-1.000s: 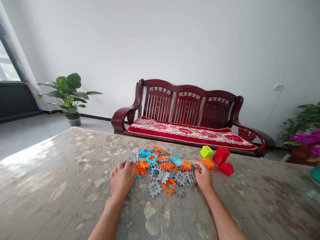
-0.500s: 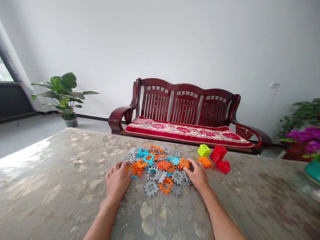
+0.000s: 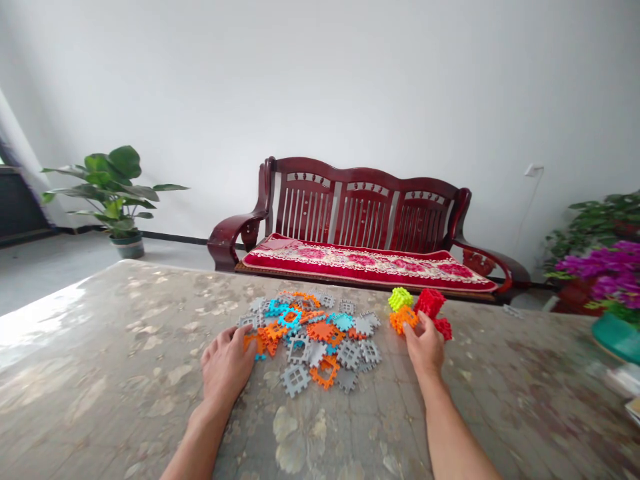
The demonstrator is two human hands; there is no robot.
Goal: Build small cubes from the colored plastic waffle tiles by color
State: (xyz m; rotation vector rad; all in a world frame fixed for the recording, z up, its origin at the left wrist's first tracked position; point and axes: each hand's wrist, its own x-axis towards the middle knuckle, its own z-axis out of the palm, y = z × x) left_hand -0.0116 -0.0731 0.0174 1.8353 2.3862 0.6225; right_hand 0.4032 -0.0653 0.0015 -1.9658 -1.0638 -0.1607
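Observation:
A pile of interlocking plastic tiles point(image 3: 299, 351) in grey, orange and blue lies on the table, their edges notched. At the pile's left side rests my left hand point(image 3: 227, 360), fingers loosely spread; its thumb touches an orange tile point(image 3: 254, 341). My right hand point(image 3: 425, 347) is to the right of the pile, thumb and fingers closed on an orange tile point(image 3: 404, 320) at a small orange group. Behind it sits a yellow-green block of tiles point(image 3: 401, 299). Red blocks point(image 3: 430, 302) stand beside and partly behind my right hand.
The table point(image 3: 305, 440) has a patterned cover. Beyond it stands a dark wooden bench point(image 3: 363, 213) with a red floral cushion point(image 3: 370, 265). Purple flowers in a teal pot point(image 3: 617, 339) are at the right edge. A potted plant point(image 3: 123, 193) stands on the floor at left.
My right hand has moved right, from the pile to the orange group by the red blocks, carrying an orange tile. My left hand stays at the pile. The view has shifted slightly.

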